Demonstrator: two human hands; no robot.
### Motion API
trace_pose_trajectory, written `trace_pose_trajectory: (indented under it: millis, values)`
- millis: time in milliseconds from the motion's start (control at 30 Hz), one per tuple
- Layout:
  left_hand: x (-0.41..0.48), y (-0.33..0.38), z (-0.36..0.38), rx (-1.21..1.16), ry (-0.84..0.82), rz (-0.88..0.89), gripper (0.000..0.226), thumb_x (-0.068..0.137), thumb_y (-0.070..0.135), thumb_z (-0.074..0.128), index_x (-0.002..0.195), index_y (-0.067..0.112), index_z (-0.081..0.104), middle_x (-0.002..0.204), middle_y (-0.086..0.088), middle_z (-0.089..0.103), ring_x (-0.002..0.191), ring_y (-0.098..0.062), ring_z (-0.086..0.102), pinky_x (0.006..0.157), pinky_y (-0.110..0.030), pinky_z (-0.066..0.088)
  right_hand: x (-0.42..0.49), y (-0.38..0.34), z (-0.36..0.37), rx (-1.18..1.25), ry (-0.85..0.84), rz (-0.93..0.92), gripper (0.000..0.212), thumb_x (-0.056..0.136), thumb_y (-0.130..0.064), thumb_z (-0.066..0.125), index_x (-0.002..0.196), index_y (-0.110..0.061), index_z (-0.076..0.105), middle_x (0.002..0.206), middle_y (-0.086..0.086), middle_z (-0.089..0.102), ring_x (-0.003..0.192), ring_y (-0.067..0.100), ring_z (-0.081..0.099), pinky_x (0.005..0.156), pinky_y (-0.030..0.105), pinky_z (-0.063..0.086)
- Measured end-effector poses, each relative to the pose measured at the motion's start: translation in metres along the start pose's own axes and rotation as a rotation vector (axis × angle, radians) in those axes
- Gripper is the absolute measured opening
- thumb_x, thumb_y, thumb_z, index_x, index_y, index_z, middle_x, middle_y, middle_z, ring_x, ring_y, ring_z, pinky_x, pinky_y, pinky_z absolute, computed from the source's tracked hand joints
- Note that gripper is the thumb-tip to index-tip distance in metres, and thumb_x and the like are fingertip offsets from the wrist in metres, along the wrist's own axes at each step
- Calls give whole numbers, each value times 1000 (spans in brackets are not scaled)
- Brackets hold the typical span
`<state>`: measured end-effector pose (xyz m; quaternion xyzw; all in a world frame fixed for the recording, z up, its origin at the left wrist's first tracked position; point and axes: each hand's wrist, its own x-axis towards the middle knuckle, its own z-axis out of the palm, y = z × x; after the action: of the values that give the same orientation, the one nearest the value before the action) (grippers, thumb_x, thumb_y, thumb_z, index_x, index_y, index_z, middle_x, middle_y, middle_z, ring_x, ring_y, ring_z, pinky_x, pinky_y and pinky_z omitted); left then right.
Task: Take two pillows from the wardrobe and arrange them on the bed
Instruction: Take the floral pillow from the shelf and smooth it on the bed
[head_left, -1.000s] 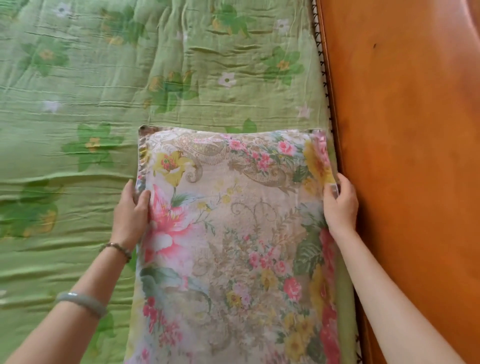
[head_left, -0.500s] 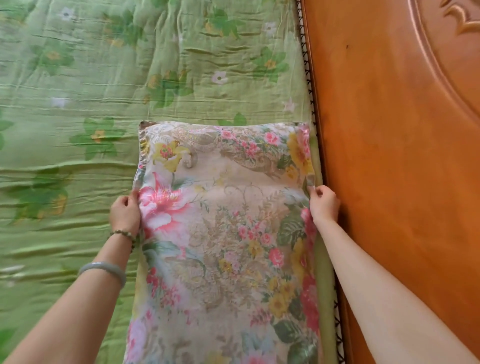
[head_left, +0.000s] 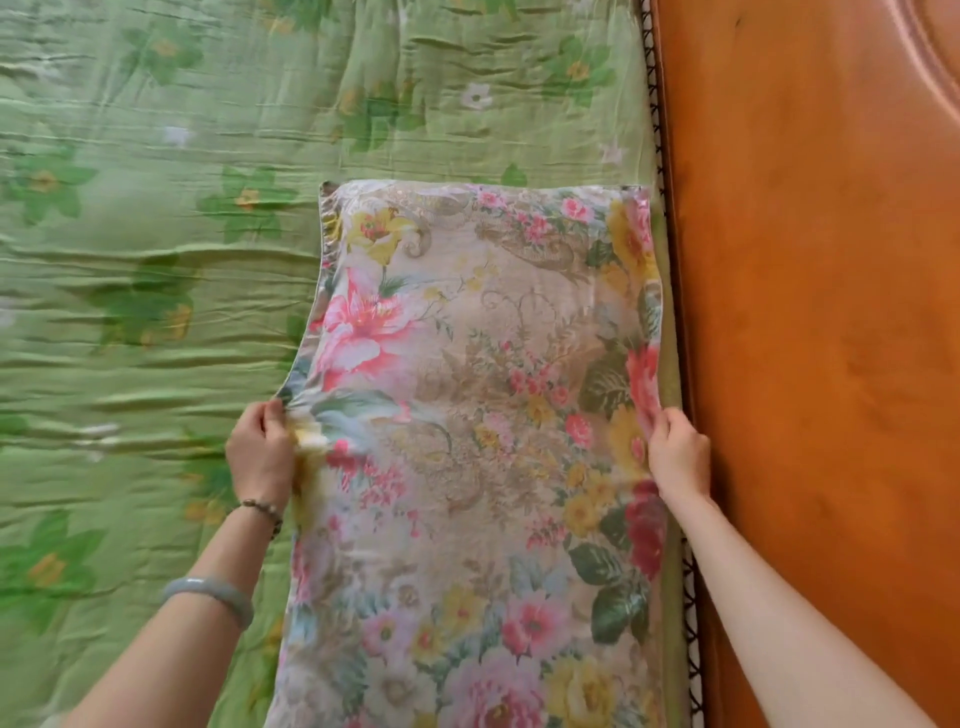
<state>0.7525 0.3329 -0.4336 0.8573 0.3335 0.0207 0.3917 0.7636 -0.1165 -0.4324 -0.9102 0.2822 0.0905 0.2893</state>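
Note:
A floral pillow (head_left: 467, 415) in pink, yellow and beige lies flat on the bed's green flowered sheet (head_left: 156, 260), lengthwise along the orange headboard. My left hand (head_left: 260, 452) pinches the pillowcase at its left edge, bunching the cloth. My right hand (head_left: 678, 452) grips the right edge, between the pillow and the headboard. Only one pillow is in view.
The orange wooden headboard (head_left: 821, 364) fills the right side, with a dark laced trim (head_left: 654, 104) along the mattress edge. The wrinkled green sheet stretches away to the left and beyond the pillow.
Both hands have slid back along the pillow's side edges toward me. The left hand now pinches the cloth instead of lying against it.

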Motion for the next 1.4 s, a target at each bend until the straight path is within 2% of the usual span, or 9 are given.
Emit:
trace_pose_trajectory:
  millis: [233, 367, 600, 700, 933, 1033, 1133, 1267, 1400]
  values:
    - [-22, -24, 5, -170, -324, -387, 62, 96, 65, 27, 73, 17, 57, 74, -2, 57, 73, -20, 53, 72, -32, 43, -8, 5, 9, 229, -39, 161, 39, 96, -50, 44, 68, -23, 51, 66, -3, 54, 67, 22, 53, 53, 31, 38]
    - [-80, -59, -9, -166, -407, -391, 57, 97, 58, 36, 77, 9, 57, 68, -9, 53, 66, -24, 50, 60, -32, 41, -62, 44, 2, 507, -230, 346, 53, 93, -52, 52, 119, -8, 65, 117, 9, 67, 111, 26, 60, 99, 44, 46]
    - [-107, -69, -38, -200, -25, -61, 21, 100, 18, 51, 81, 11, 49, 69, -1, 46, 62, -16, 41, 55, -17, 37, -118, 74, -5, 174, -97, 167, 41, 98, -30, 48, 59, -16, 48, 57, 2, 48, 58, 23, 46, 51, 32, 29]
    - [-106, -74, -42, -140, 8, -72, 15, 100, 18, 51, 88, 9, 52, 73, -2, 51, 67, -17, 45, 56, -19, 40, -115, 76, 4, 36, -100, 148, 36, 99, -30, 45, 71, -12, 59, 64, 3, 54, 62, 21, 49, 52, 33, 34]
    - [-150, -115, -60, 34, -529, -207, 46, 99, 56, 32, 93, 15, 53, 70, -3, 46, 64, -16, 42, 57, -29, 31, -146, 87, 2, 377, -272, 308, 36, 93, -55, 48, 88, -22, 60, 83, -6, 58, 79, 16, 54, 70, 31, 42]
    - [-183, -138, -82, -85, -518, -261, 50, 98, 49, 43, 87, 3, 59, 80, -13, 52, 75, -23, 46, 68, -35, 37, -190, 116, -4, 439, -450, 346, 33, 95, -47, 51, 100, -18, 65, 105, -3, 65, 98, 16, 60, 90, 35, 48]
    - [-206, -146, -94, -8, -353, -126, 46, 101, 36, 45, 72, 0, 48, 64, -10, 43, 60, -20, 39, 53, -30, 32, -228, 145, -6, 316, -355, 281, 33, 99, -34, 47, 74, -15, 58, 71, -2, 58, 65, 14, 53, 60, 29, 42]
    - [-213, -144, -91, 47, -235, -54, 40, 103, 28, 46, 70, 4, 47, 62, -8, 46, 58, -22, 40, 50, -24, 29, -228, 157, -11, 195, -189, 212, 40, 98, -32, 50, 67, -5, 49, 60, 8, 44, 60, 23, 42, 55, 32, 28]
    - [-219, -157, -87, -124, -481, -377, 55, 92, 56, 45, 99, 5, 65, 91, -9, 65, 84, -23, 60, 77, -35, 50, -233, 159, -13, 399, -420, 457, 46, 89, -51, 58, 95, -6, 69, 91, 15, 70, 87, 29, 67, 87, 41, 52]
